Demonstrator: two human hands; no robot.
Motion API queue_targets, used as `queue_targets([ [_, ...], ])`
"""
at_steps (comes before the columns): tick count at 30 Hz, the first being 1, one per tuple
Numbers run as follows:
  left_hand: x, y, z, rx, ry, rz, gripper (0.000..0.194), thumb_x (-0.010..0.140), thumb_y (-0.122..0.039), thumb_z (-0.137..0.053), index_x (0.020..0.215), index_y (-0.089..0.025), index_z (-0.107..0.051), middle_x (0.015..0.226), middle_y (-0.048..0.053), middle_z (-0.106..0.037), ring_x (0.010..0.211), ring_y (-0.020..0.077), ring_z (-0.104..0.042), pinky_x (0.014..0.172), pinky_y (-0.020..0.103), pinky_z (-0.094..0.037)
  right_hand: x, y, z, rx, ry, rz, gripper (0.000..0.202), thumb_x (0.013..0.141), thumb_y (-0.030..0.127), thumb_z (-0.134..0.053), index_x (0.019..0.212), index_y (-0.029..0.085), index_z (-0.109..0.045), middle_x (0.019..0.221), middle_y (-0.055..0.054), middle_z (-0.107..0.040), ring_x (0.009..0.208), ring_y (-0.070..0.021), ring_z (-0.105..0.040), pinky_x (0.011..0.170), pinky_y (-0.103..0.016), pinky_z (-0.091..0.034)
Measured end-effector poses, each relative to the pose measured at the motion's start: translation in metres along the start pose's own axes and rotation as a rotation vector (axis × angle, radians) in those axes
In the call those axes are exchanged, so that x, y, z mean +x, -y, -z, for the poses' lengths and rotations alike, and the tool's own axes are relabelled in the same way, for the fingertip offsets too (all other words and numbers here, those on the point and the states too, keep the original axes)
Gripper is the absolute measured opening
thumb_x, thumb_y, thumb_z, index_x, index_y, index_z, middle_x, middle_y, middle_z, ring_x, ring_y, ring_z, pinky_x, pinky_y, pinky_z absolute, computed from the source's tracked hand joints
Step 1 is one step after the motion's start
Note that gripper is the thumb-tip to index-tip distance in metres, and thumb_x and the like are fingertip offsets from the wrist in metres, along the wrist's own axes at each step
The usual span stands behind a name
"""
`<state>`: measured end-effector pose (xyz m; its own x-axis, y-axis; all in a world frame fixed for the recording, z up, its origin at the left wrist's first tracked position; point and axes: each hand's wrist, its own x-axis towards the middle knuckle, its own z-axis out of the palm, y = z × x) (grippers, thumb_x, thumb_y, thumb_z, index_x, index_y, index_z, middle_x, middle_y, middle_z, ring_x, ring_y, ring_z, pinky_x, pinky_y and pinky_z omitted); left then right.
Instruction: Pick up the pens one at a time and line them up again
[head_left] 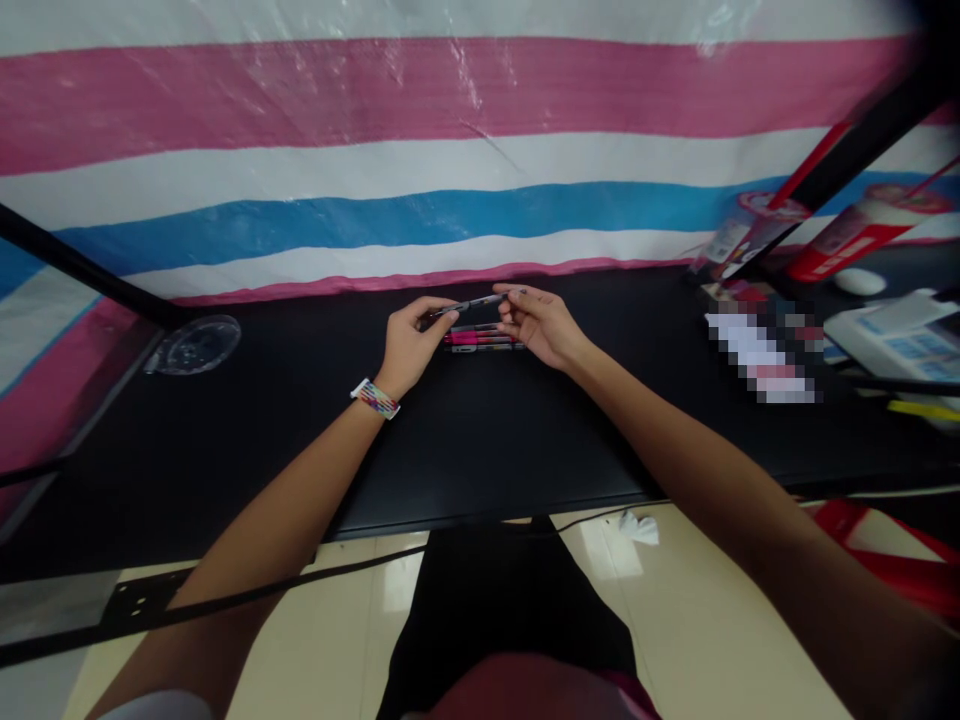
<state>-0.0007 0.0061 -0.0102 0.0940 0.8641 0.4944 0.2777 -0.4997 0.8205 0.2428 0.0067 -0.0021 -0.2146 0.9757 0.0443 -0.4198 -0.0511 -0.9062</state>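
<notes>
1. The dark pen [472,303] is up in the air, just above the desk [225,440], near the far edge. It lies sideways, one end to the left and one end to the right.
2. The left hand [409,345] pinches the left end with closed fingers. The right hand [541,325] pinches the right end. Both hands are just as near to it.
3. Both arms reach straight out from the body and meet at the pen.
4. More pens [484,340], one of them pink, lie on the desk just under the hands, also sideways.
5. A clear round lid [196,344] sits well apart, near the left edge.
</notes>
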Motion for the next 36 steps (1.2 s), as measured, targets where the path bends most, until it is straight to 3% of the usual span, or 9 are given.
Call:
queue_targets([
  [8, -0.002, -0.008, 0.002, 0.073, 0.063, -0.021, 0.034, 0.103, -0.055, -0.073, 0.092, -0.024, -0.081, 0.091, 0.003, -0.081, 0.084, 0.0204, -0.071, 0.083, 0.034, -0.056, -0.002, 0.002, 0.0, -0.055, 0.012, 0.069, 0.03, 0.089, 0.047, -0.094, 0.104, 0.023, -0.083, 0.086, -0.001, -0.076, 0.078, -0.0159, -0.071, 0.089, -0.037, -0.069],
  [13, -0.002, -0.01, 0.001, 0.059, 0.08, 0.032, 0.059, 0.111, -0.062, -0.057, 0.07, -0.022, -0.072, 0.063, 0.001, -0.06, 0.063, 0.0166, -0.056, 0.067, 0.033, -0.046, -0.002, 0.001, -0.001, -0.029, 0.06, 0.094, 0.04, 0.082, 0.05, -0.1, 0.104, 0.022, -0.084, 0.084, -0.001, -0.077, 0.075, -0.0153, -0.072, 0.088, -0.036, -0.071],
  [18, -0.001, -0.005, -0.001, 0.048, 0.084, -0.016, 0.028, 0.103, -0.049, -0.076, 0.093, -0.023, -0.081, 0.088, 0.004, -0.079, 0.081, 0.0194, -0.07, 0.078, 0.033, -0.055, -0.001, -0.001, -0.003, 0.002, -0.012, 0.07, 0.033, 0.086, 0.046, -0.098, 0.1, 0.02, -0.083, 0.083, -0.002, -0.078, 0.074, -0.0146, -0.071, 0.083, -0.032, -0.07],
  [22, -0.002, -0.001, -0.001, 0.081, 0.034, -0.095, 0.008, 0.098, -0.033, -0.082, 0.1, -0.026, -0.083, 0.101, 0.005, -0.082, 0.094, 0.0217, -0.076, 0.088, 0.038, -0.06, -0.002, 0.001, -0.004, 0.061, -0.058, -0.006, 0.018, 0.093, 0.035, -0.089, 0.1, 0.02, -0.083, 0.084, -0.002, -0.078, 0.072, -0.0132, -0.07, 0.082, -0.029, -0.07],
  [28, -0.001, -0.001, 0.0, 0.099, 0.016, -0.093, 0.006, 0.098, -0.031, -0.082, 0.1, -0.026, -0.084, 0.099, 0.004, -0.082, 0.092, 0.0211, -0.075, 0.087, 0.038, -0.06, -0.004, 0.009, 0.0, 0.196, -0.002, -0.123, 0.032, 0.103, 0.046, -0.069, 0.111, 0.018, -0.082, 0.092, -0.007, -0.082, 0.078, -0.0167, -0.074, 0.083, -0.03, -0.07],
  [33, -0.003, -0.004, -0.002, 0.083, 0.021, -0.108, 0.006, 0.098, -0.029, -0.082, 0.1, -0.024, -0.084, 0.1, 0.005, -0.082, 0.093, 0.0214, -0.076, 0.087, 0.038, -0.06, -0.001, 0.005, 0.001, 0.194, -0.102, -0.125, 0.022, 0.105, 0.034, -0.064, 0.108, 0.019, -0.08, 0.087, -0.006, -0.081, 0.075, -0.0155, -0.073, 0.084, -0.027, -0.069],
  [36, -0.004, -0.005, -0.003, 0.083, 0.04, -0.126, 0.005, 0.098, -0.029, -0.082, 0.101, -0.025, -0.084, 0.099, 0.004, -0.082, 0.094, 0.0217, -0.076, 0.089, 0.039, -0.06, 0.0, 0.004, -0.001, 0.14, -0.129, -0.102, 0.026, 0.107, 0.04, -0.063, 0.105, 0.02, -0.079, 0.083, -0.006, -0.08, 0.076, -0.0175, -0.075, 0.081, -0.029, -0.069],
])
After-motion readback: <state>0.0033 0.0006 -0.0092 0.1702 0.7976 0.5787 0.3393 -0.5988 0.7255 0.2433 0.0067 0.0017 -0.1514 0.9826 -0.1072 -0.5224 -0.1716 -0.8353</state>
